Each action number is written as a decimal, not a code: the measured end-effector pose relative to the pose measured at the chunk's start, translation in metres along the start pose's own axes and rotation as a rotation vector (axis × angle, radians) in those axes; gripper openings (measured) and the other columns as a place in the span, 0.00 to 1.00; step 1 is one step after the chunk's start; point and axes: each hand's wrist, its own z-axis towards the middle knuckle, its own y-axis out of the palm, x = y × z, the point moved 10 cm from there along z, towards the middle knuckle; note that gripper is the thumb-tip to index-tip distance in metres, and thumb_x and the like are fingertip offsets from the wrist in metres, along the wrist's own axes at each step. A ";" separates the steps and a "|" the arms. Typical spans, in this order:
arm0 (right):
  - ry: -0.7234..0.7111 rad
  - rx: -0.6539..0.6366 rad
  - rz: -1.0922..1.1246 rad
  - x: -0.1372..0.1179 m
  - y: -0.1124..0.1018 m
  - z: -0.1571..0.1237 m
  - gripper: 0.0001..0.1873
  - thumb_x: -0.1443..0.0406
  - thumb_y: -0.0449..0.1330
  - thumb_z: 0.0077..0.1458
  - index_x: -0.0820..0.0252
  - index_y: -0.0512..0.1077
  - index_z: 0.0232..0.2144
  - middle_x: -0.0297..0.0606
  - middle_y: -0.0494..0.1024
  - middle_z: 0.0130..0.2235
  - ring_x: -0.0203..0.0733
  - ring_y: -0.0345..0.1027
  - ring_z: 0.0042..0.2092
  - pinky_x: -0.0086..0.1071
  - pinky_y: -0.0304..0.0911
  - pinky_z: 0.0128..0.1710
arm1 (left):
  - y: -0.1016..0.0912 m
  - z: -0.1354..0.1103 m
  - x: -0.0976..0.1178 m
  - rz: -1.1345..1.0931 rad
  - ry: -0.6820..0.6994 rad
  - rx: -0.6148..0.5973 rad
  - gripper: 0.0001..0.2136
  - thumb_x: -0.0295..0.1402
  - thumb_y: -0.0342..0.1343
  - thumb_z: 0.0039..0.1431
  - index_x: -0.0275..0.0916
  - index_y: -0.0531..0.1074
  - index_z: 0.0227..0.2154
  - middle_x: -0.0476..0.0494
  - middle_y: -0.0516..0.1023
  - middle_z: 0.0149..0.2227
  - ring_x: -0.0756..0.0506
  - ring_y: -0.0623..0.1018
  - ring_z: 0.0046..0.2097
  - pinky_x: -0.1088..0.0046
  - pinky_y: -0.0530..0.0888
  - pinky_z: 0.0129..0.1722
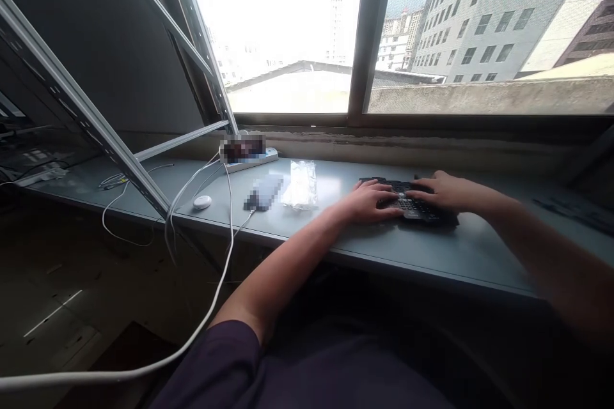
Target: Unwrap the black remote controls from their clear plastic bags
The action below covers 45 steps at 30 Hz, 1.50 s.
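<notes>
A black, flat thing with rows of small key-like parts and an uneven outline, resembling a keyboard [415, 206], lies on the grey-blue table. Across its left end rests my left hand [371, 202], palm down, fingers stretched to the right and the thumb apart on the near side. My right hand [444, 192] comes in from the right over the other end, its visible fingers reaching left across the top. Some of its fingertips are hidden on the far side. Both hands touch the black thing.
A clear plastic packet [300, 185], a blurred device with a cable [263, 193], a round white disc [202, 202] and a power strip [254, 158] lie to the left. A metal frame [91, 112] leans there. White cables [232, 217] hang over the table edge. Windows stand behind.
</notes>
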 end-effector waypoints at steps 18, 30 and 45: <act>-0.354 0.100 0.446 -0.093 0.024 -0.010 0.47 0.29 0.60 0.66 0.48 0.78 0.73 0.51 0.72 0.78 0.73 0.62 0.80 0.61 0.57 0.82 | -0.044 -0.018 -0.061 0.122 -0.427 0.165 0.19 0.44 0.53 0.78 0.45 0.87 0.55 0.38 0.85 0.62 0.35 0.82 0.64 0.58 0.78 0.68; -0.530 -0.097 0.309 -0.121 0.034 -0.034 0.51 0.29 0.47 0.74 0.44 0.60 0.86 0.41 0.57 0.86 0.70 0.40 0.87 0.71 0.37 0.84 | -0.025 -0.012 -0.077 0.152 -0.396 0.057 0.29 0.41 0.45 0.78 0.40 0.77 0.73 0.37 0.70 0.80 0.33 0.66 0.81 0.55 0.61 0.83; -0.627 -0.076 0.178 -0.136 0.038 -0.046 0.54 0.30 0.60 0.70 0.42 0.60 0.86 0.41 0.55 0.87 0.72 0.43 0.86 0.68 0.43 0.85 | -0.024 -0.020 -0.070 0.194 -0.408 -0.017 0.31 0.40 0.42 0.80 0.50 0.68 0.81 0.41 0.68 0.81 0.32 0.64 0.82 0.49 0.60 0.82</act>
